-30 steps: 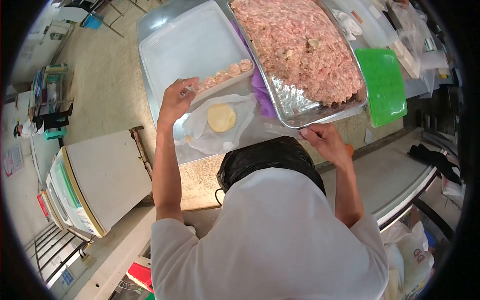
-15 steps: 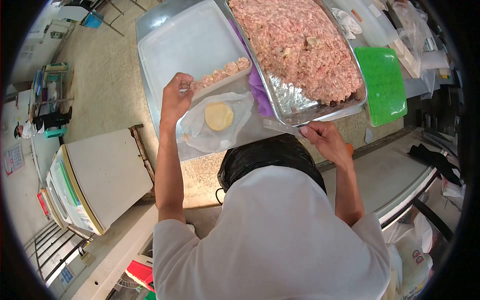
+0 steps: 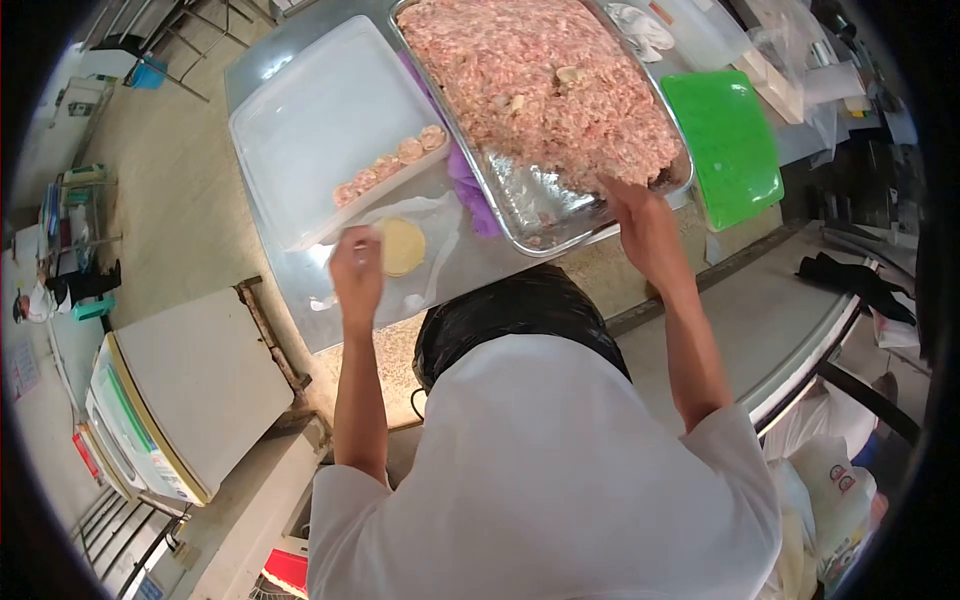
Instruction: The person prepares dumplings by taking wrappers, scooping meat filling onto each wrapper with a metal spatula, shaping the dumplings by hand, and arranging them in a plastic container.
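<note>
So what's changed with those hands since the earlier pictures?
The left hand has moved from the row of dumplings toward the body, beside the pale round wrappers. The right hand has left the near rim of the metal pan for the minced meat. Dumplings, wrappers and pan stay put.

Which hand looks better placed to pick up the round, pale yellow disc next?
Probably the left hand: it is right beside the round, pale yellow disc, though blur hides whether it's empty. The right hand is farther off, at the pink minced meat in the rectangular, shiny metal tray.
</note>
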Demonstrator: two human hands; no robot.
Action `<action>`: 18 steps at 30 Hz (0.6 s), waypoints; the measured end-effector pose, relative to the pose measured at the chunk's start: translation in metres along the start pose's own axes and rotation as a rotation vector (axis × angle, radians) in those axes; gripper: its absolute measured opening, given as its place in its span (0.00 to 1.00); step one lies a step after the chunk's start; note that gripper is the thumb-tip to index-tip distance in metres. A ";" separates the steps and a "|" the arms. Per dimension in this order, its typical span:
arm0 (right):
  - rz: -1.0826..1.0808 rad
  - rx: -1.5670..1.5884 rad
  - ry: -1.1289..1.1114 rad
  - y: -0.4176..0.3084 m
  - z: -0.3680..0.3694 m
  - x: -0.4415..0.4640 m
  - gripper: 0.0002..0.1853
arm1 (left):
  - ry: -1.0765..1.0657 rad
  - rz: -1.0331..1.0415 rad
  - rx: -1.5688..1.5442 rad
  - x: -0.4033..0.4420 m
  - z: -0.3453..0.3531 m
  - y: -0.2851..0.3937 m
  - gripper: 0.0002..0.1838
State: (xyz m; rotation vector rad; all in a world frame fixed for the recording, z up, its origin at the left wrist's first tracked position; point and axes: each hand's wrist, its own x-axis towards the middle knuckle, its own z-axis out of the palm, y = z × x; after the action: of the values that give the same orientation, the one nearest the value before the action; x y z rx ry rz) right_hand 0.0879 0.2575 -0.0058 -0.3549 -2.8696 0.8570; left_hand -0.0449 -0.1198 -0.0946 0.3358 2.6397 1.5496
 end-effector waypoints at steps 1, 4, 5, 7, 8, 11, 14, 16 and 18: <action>0.050 -0.089 -0.021 -0.005 -0.007 0.009 0.19 | 0.070 -0.072 -0.164 -0.001 -0.009 -0.001 0.05; 0.073 -0.292 -0.164 -0.005 0.001 0.025 0.17 | 0.160 -0.246 -0.799 0.000 -0.030 0.003 0.09; 0.059 -0.351 -0.225 -0.004 0.007 0.025 0.16 | 0.180 -0.295 -0.909 -0.001 -0.031 0.008 0.10; -0.008 -0.396 -0.277 -0.005 0.015 0.020 0.18 | 0.243 -0.388 -1.002 -0.003 -0.032 0.026 0.13; -0.047 -0.421 -0.299 -0.004 0.015 0.021 0.19 | 0.282 -0.427 -0.987 -0.002 -0.030 0.034 0.14; -0.004 -0.486 -0.229 -0.003 -0.016 0.028 0.20 | 0.185 -0.463 -0.799 -0.013 -0.026 0.041 0.18; 0.008 -0.489 -0.276 0.002 -0.012 0.031 0.15 | 0.125 -0.567 -1.002 -0.023 -0.016 0.030 0.21; 0.009 -0.471 -0.322 0.005 -0.001 0.028 0.12 | 0.092 -0.641 -1.205 -0.026 -0.007 0.031 0.22; 0.020 -0.456 -0.331 0.000 0.007 0.029 0.11 | 0.035 -0.653 -1.315 -0.026 0.003 0.038 0.22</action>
State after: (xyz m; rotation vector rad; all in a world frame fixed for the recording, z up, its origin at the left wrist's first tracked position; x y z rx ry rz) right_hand 0.0591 0.2618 -0.0099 -0.3072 -3.3657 0.2682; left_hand -0.0128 -0.1050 -0.0649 -0.5550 1.0134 2.4270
